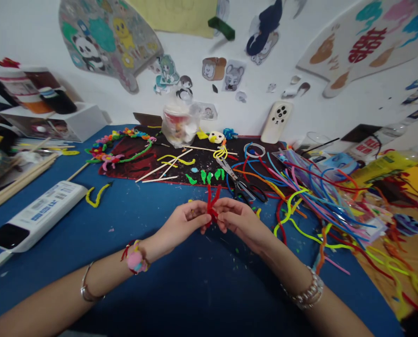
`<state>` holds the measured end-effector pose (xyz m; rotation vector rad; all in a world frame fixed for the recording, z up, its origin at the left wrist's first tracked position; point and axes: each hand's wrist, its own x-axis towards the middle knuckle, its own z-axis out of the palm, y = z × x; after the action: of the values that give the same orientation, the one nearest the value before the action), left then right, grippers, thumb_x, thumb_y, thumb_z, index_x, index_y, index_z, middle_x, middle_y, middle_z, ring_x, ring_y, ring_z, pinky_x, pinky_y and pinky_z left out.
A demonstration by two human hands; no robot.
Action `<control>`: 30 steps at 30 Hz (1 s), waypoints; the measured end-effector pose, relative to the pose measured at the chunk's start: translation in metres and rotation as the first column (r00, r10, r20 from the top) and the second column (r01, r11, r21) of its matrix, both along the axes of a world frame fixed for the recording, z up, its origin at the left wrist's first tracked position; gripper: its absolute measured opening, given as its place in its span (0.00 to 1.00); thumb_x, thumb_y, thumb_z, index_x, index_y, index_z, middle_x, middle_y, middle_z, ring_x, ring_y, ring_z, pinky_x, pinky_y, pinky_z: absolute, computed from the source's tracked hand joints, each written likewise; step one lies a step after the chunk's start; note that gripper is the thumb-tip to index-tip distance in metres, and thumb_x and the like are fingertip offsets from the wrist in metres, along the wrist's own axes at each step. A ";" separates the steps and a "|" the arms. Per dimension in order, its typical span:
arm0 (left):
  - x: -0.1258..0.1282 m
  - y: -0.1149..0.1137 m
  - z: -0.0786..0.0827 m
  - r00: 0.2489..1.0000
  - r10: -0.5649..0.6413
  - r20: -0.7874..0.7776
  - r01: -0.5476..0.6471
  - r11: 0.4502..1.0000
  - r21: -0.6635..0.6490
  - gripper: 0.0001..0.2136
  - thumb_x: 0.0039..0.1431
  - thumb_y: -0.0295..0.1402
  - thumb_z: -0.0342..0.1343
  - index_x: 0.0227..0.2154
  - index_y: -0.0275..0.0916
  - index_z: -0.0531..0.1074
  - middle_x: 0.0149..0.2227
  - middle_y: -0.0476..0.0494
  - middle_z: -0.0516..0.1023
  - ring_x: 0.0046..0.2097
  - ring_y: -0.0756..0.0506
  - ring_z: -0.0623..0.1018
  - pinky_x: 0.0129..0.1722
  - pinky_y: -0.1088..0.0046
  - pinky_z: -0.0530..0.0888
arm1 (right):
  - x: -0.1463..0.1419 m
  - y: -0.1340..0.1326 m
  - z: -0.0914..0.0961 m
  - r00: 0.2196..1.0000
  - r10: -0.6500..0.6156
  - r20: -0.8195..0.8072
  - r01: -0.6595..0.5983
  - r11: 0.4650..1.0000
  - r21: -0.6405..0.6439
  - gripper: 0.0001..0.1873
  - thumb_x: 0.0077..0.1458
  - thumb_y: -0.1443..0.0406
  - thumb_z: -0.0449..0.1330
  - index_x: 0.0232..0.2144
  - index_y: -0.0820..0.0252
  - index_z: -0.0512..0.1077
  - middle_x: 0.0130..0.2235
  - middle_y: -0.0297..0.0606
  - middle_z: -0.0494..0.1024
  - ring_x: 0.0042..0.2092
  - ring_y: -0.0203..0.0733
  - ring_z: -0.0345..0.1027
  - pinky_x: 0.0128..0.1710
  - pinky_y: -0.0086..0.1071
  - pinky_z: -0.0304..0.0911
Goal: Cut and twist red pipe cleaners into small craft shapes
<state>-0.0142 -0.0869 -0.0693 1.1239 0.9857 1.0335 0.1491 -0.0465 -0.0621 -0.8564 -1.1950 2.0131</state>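
Both hands meet over the blue table, pinching a red pipe cleaner (213,202) bent so that two ends stick up in a V. My left hand (191,217) grips it from the left between thumb and fingers. From the other side my right hand (239,216) pinches it near the crossing. Its lower part is partly covered by the fingertips. Just beyond lie small green twisted pieces (209,176) and a pair of scissors (244,185) with dark handles, blades pointing away to the left.
Loose coloured pipe cleaners (321,187) spread over the right side. A dark red mat (131,164) bears wooden sticks (163,164) and a colourful garland (124,135). A phone (276,122) leans on the wall. At left lies a white device (40,213) with a cable.
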 end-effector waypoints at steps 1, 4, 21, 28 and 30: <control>0.000 0.000 0.000 1.000 0.005 0.005 -0.005 1.000 -0.001 0.07 0.53 0.32 0.55 0.33 0.35 0.69 0.27 0.50 0.71 0.26 0.53 0.69 0.29 0.76 0.66 | 0.000 0.000 0.000 1.000 0.000 0.008 0.000 1.000 0.005 0.11 0.40 0.73 0.58 0.31 0.61 0.71 0.24 0.29 0.69 0.23 0.29 0.62 0.23 0.24 0.59; 0.001 0.001 -0.001 0.999 0.016 0.036 -0.016 1.000 0.003 0.07 0.52 0.31 0.55 0.34 0.35 0.68 0.29 0.49 0.72 0.27 0.53 0.70 0.30 0.75 0.67 | 0.001 0.000 0.000 1.000 -0.002 0.017 0.002 1.000 0.014 0.11 0.41 0.73 0.58 0.32 0.61 0.71 0.25 0.29 0.69 0.24 0.29 0.63 0.23 0.24 0.59; -0.002 -0.006 -0.007 0.879 0.273 -0.391 -0.141 0.932 0.333 0.04 0.52 0.31 0.54 0.25 0.37 0.68 0.25 0.49 0.72 0.28 0.51 0.70 0.29 0.76 0.66 | -0.004 -0.003 -0.003 0.995 -0.001 0.097 -0.017 0.983 0.181 0.10 0.42 0.66 0.63 0.30 0.60 0.68 0.26 0.30 0.71 0.25 0.31 0.65 0.26 0.27 0.62; -0.001 -0.010 -0.005 0.822 0.311 -0.477 -0.071 0.887 0.456 0.03 0.52 0.28 0.52 0.25 0.37 0.68 0.27 0.48 0.72 0.30 0.50 0.71 0.32 0.75 0.66 | -0.006 -0.007 -0.006 0.960 -0.100 0.260 0.002 0.936 0.353 0.07 0.44 0.65 0.61 0.27 0.61 0.67 0.24 0.29 0.69 0.25 0.32 0.63 0.27 0.28 0.60; -0.001 -0.009 -0.005 0.852 0.283 -0.441 -0.071 0.896 0.438 0.02 0.52 0.28 0.52 0.26 0.37 0.68 0.28 0.47 0.72 0.32 0.50 0.71 0.34 0.74 0.67 | -0.005 -0.007 -0.004 0.946 -0.131 0.295 0.004 0.919 0.395 0.05 0.44 0.66 0.60 0.26 0.61 0.67 0.25 0.30 0.70 0.26 0.33 0.64 0.29 0.29 0.61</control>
<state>-0.0150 -0.0956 -0.0739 1.7309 1.3424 1.1625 0.1442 -0.0536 -0.0662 -1.0203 -1.6525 1.5359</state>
